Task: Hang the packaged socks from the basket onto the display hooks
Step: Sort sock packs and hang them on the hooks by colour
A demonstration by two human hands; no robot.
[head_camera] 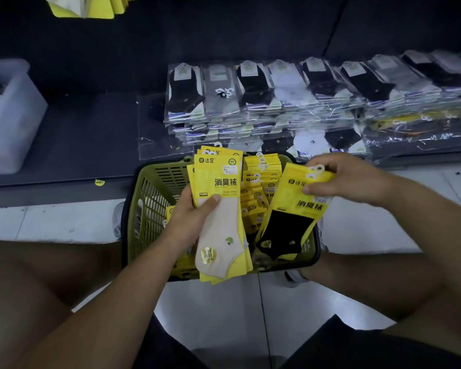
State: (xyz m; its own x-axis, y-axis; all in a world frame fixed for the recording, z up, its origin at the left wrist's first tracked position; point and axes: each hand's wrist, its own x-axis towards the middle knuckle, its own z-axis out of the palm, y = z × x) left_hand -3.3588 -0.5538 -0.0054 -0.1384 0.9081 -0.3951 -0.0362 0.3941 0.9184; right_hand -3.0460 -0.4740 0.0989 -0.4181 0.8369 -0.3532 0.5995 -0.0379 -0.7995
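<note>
- Standing on the pale tiled floor [64,222] between the person's bare knees, a green mesh-sided basket [149,203] holds rows of yellow sock packs [260,182] set on edge, white hangers up.
- Just beyond the basket runs a dark low shelf [77,145]. On it lie stacks of clear-wrapped socks [277,102] in black, grey and white, reaching to the right edge of view.
- A translucent plastic bin [14,115] sits at the shelf's left end, and a small yellow sticker [99,182] lies near the shelf's front edge.
- Yellow goods [91,6] hang at the top left, cut off by the frame.
- Both held packs hang over the basket and hide much of what is in it.
- The left hand [192,219] grips a fanned bundle of packs [224,182] with a beige sock in front; the thumb presses across the front and the fingers curl behind.
- The right hand [349,179] pinches a single black-sock pack [288,225] at its top, by the white hanger [316,170], with the thumb on the front. This pack slants down to the left above the basket's right half.
</note>
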